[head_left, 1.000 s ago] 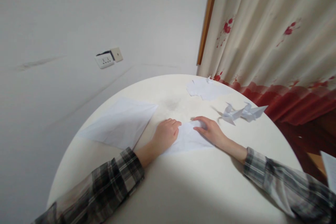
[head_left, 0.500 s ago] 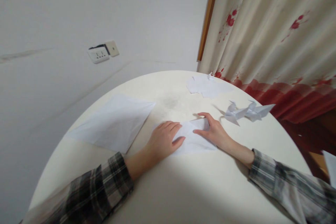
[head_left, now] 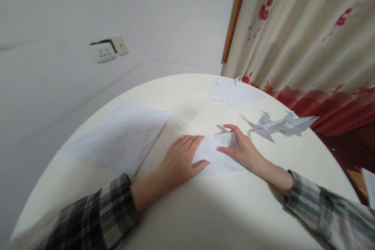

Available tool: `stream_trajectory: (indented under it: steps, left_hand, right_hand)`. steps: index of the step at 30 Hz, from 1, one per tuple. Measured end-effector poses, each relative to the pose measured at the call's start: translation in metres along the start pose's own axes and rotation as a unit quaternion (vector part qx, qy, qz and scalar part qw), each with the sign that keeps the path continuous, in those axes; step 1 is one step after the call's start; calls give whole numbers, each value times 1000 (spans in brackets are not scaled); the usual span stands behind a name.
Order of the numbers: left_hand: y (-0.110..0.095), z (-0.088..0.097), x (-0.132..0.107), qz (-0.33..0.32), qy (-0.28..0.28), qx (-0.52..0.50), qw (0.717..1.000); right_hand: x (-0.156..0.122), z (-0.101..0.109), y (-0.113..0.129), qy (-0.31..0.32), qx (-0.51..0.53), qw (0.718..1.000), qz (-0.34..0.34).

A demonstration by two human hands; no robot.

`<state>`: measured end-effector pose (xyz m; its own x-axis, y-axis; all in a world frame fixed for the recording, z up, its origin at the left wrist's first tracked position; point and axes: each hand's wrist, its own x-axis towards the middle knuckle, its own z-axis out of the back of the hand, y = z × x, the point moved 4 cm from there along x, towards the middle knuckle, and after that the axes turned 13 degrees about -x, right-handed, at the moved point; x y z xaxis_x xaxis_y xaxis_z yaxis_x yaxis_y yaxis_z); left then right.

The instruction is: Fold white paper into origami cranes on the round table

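A small folded white sheet of paper (head_left: 215,155) lies in the middle of the round white table (head_left: 205,211). My left hand (head_left: 180,160) lies flat on the sheet's left part, fingers stretched out and thumb spread. My right hand (head_left: 241,146) rests on the sheet's right part, with its index finger along the far edge and thumb on the paper; its fingers are apart. Both forearms wear plaid sleeves.
A larger white sheet (head_left: 120,136) lies to the left. Folded paper cranes (head_left: 281,125) sit at the right, and torn paper pieces (head_left: 231,93) at the far edge. A wall socket (head_left: 102,50) is behind. A flowered curtain (head_left: 307,47) hangs at the right.
My left hand has opened from a loosely curled pose to lying flat on the sheet. My right hand has shifted slightly along the paper's edge. The view has tilted a little.
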<state>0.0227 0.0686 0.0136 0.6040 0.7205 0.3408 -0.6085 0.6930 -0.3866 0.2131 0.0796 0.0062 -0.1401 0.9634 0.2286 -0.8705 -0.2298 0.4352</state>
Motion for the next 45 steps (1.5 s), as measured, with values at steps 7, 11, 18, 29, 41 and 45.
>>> stream_trajectory:
  steps: [7,11,18,29,41,45]
  left_hand:
    - [-2,0,0,-33,7,-14,999]
    - [-4,-4,-1,-85,40,-26,995]
    - [-3,-5,-1,-62,62,-32,996]
    - [0,-3,0,-35,26,-60,997]
    - [10,-4,1,-43,17,-66,997]
    - [9,-4,1,-48,25,-62,997]
  right_hand:
    - [2,1,-3,-24,25,999,-7]
    - [1,2,-3,-49,36,998,1]
    - [-4,7,2,-80,31,996,22]
    - [-33,11,32,-54,60,951,297]
    - [-36,6,44,-10,-22,905,424]
    - [-37,6,44,-3,-34,901,433]
